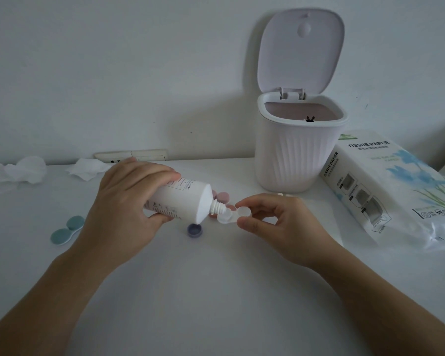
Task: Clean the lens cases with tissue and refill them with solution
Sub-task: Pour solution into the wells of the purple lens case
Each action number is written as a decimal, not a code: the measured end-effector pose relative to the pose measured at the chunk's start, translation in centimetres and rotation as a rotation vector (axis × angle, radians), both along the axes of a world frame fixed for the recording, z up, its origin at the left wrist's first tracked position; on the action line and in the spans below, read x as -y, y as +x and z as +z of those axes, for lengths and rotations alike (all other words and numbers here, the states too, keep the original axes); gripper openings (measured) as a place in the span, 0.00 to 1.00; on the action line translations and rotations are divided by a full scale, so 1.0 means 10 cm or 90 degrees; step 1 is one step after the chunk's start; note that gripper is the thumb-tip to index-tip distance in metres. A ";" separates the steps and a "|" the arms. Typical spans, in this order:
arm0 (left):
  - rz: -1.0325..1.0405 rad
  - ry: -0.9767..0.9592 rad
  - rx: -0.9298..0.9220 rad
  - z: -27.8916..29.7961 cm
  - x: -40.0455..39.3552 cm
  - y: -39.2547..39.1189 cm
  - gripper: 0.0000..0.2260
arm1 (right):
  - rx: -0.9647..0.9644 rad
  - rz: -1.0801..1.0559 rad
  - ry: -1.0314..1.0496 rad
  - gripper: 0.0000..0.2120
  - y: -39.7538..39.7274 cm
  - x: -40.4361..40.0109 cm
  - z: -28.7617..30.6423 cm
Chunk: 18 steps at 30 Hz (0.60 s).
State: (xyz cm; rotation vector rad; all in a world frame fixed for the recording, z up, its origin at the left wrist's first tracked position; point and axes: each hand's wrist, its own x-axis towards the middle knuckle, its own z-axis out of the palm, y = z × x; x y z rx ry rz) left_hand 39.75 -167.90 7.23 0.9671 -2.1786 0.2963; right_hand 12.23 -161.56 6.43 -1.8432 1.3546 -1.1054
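Your left hand (pixel 129 201) grips tilted white plastic solution bottle (pixel 183 201), nozzle over white twin-well lens case (pixel 229 216) pinched by right hand (pixel 275 222) above white table (pixel 216 291). Hard squeeze risks overflow; loose pinch tips case.

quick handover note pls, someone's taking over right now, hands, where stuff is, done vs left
Left hand grips the solution bottle, tilted with its nozzle over the white case.
Right hand pinches that open case just above the table.
Purple cap lies under the bottle; pink case behind it; teal case capped at left.
Used tissues at back left, tissue pack right, bin open.
Done: wiping, apparently. Left: fill the white case, cap it, then the rest.
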 end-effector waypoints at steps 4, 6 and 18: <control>-0.001 -0.010 0.004 0.01 0.00 -0.01 0.29 | -0.003 0.004 0.003 0.11 0.00 0.00 0.00; 0.000 -0.015 0.008 0.01 0.00 -0.01 0.28 | -0.002 0.005 0.006 0.11 0.00 0.00 0.00; -0.003 -0.022 0.009 0.00 0.00 0.00 0.30 | -0.008 0.002 0.002 0.12 0.00 -0.01 0.01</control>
